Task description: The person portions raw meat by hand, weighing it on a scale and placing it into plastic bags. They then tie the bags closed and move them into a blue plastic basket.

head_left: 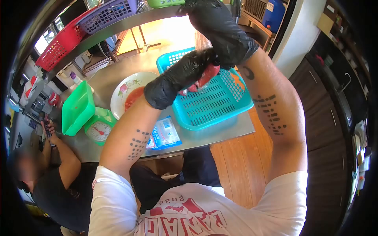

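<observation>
My left hand (183, 74), in a black glove, closes around a clear plastic bag (202, 41) above the basket. Higher up and to the right, my right hand (222, 33), also gloved in black, grips the bag's upper part; its fingertips are partly hidden. Red raw meat (208, 75) shows just below my hands, partly covered by the left glove. Beneath it stands a turquoise perforated basket (212, 122). Left of the basket, a white flowered plate (122, 88) holds red meat or liquid (134, 98), partly behind my left wrist.
A green kitchen scale (99, 128) with a green tray (78, 108) stands at the left. A blue-and-clear plastic pack (164, 133) lies near the steel table's (232, 131) front edge. Red (59, 47) and purple baskets (108, 17) sit on a shelf. Another person (59, 185) sits left, holding a phone.
</observation>
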`<control>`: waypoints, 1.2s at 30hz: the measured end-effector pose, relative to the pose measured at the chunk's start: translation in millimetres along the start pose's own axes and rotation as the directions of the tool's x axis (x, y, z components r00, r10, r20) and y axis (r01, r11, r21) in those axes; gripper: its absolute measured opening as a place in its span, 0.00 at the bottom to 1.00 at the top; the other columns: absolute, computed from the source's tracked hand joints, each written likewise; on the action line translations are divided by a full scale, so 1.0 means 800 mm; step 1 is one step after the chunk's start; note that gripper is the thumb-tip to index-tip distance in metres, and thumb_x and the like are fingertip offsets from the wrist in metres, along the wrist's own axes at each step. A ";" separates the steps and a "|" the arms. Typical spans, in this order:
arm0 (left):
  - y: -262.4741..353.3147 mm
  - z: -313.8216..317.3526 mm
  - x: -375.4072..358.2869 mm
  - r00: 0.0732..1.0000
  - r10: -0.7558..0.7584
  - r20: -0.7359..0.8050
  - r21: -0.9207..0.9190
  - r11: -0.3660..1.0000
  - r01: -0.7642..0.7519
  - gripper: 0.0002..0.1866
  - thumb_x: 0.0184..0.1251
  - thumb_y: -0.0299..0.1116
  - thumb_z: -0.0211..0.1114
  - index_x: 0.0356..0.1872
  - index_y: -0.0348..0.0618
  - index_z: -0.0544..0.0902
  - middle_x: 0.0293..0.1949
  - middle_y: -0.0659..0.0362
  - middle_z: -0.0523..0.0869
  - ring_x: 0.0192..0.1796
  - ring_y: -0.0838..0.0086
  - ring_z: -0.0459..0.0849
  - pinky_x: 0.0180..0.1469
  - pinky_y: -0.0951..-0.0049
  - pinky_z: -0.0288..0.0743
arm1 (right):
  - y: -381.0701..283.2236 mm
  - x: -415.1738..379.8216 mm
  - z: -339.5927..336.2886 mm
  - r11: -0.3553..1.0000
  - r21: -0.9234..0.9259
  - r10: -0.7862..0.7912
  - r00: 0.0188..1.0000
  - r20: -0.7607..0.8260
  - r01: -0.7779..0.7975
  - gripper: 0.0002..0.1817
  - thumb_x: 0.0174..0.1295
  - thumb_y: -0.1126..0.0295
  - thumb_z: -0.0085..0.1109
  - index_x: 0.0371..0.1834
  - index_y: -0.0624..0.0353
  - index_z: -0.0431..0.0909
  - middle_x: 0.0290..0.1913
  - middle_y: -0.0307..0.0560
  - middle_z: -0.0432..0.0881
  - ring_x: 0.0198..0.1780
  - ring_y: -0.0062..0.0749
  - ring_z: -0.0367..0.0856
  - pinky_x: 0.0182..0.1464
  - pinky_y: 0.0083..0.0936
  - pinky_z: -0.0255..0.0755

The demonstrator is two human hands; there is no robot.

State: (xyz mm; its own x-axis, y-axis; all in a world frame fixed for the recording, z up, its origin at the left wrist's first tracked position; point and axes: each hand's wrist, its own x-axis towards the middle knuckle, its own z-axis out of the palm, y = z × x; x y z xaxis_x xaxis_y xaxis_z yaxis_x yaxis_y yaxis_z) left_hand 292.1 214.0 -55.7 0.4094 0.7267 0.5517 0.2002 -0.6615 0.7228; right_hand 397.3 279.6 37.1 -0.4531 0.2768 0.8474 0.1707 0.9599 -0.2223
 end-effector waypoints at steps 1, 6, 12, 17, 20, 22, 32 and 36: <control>-0.012 -0.002 -0.003 0.996 -0.061 0.072 -0.148 0.986 0.071 0.21 0.71 0.45 0.51 0.53 0.38 0.74 0.44 0.57 0.81 0.46 0.75 0.78 0.53 0.74 0.71 | -0.013 0.002 0.000 0.981 0.024 0.194 0.981 -0.011 -0.193 0.09 0.58 0.78 0.46 0.37 0.59 0.76 0.32 0.47 0.81 0.37 0.33 0.79 0.42 0.26 0.73; -0.004 -0.007 -0.015 0.948 -0.181 0.264 -0.624 0.717 0.310 0.20 0.68 0.43 0.57 0.50 0.37 0.74 0.47 0.54 0.79 0.48 0.71 0.79 0.50 0.73 0.75 | 0.001 0.006 0.003 0.912 -0.276 0.389 0.853 0.348 -0.303 0.19 0.69 0.59 0.40 0.55 0.55 0.75 0.60 0.49 0.73 0.59 0.34 0.73 0.61 0.30 0.62; -0.033 -0.007 -0.012 0.959 -0.266 -0.097 -0.375 0.902 0.212 0.17 0.71 0.40 0.49 0.51 0.36 0.74 0.46 0.53 0.80 0.48 0.72 0.79 0.53 0.74 0.73 | 0.000 -0.077 0.012 0.966 0.159 0.172 0.966 0.190 -0.203 0.26 0.69 0.60 0.47 0.67 0.58 0.60 0.59 0.50 0.72 0.59 0.31 0.69 0.60 0.26 0.63; -0.061 0.033 -0.016 0.864 -0.464 -0.196 -0.543 0.785 0.299 0.26 0.69 0.44 0.52 0.63 0.40 0.64 0.53 0.55 0.77 0.53 0.73 0.77 0.51 0.73 0.73 | -0.034 -0.123 0.067 0.532 0.785 0.616 0.781 -0.103 -0.316 0.25 0.63 0.65 0.57 0.62 0.61 0.65 0.49 0.44 0.75 0.48 0.22 0.73 0.51 0.20 0.68; -0.114 0.044 -0.026 0.918 -0.083 -0.388 -0.344 0.937 -0.060 0.15 0.69 0.43 0.53 0.49 0.45 0.76 0.32 0.59 0.81 0.35 0.78 0.81 0.27 0.71 0.74 | -0.043 -0.133 0.070 0.246 0.906 0.723 0.687 0.064 -0.344 0.26 0.66 0.64 0.50 0.66 0.62 0.61 0.62 0.46 0.69 0.62 0.31 0.67 0.65 0.28 0.58; -0.032 0.015 -0.022 0.902 -0.378 -0.209 -0.214 0.918 0.335 0.16 0.69 0.44 0.53 0.46 0.44 0.77 0.30 0.56 0.81 0.35 0.75 0.82 0.30 0.68 0.74 | -0.043 -0.130 0.040 0.363 0.743 0.579 0.761 0.293 -0.562 0.24 0.66 0.61 0.51 0.62 0.63 0.67 0.62 0.48 0.69 0.63 0.31 0.67 0.64 0.29 0.59; -0.062 0.022 -0.051 0.942 -0.254 0.218 -0.589 0.735 0.335 0.19 0.68 0.44 0.56 0.38 0.33 0.79 0.35 0.59 0.82 0.39 0.74 0.78 0.49 0.71 0.70 | 0.004 -0.077 0.007 0.767 0.265 0.544 0.811 0.213 -0.584 0.21 0.69 0.60 0.39 0.30 0.61 0.80 0.31 0.50 0.82 0.35 0.42 0.78 0.44 0.30 0.70; -0.035 0.015 -0.057 0.919 -0.193 0.343 -0.372 0.871 0.322 0.26 0.73 0.50 0.45 0.56 0.37 0.73 0.52 0.51 0.78 0.51 0.72 0.75 0.56 0.73 0.65 | 0.011 -0.071 0.007 0.892 0.054 0.438 0.886 0.153 -0.450 0.25 0.69 0.55 0.40 0.29 0.63 0.80 0.28 0.49 0.82 0.33 0.37 0.78 0.43 0.28 0.69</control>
State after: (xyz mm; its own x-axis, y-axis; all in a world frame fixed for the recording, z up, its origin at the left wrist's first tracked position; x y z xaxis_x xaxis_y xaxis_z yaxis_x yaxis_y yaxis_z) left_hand 278.3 196.7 -106.0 0.6426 0.7325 0.2248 -0.0254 -0.2729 0.9617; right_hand 419.9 272.3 -15.3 -0.4602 0.6721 0.5800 0.3090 0.7337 -0.6051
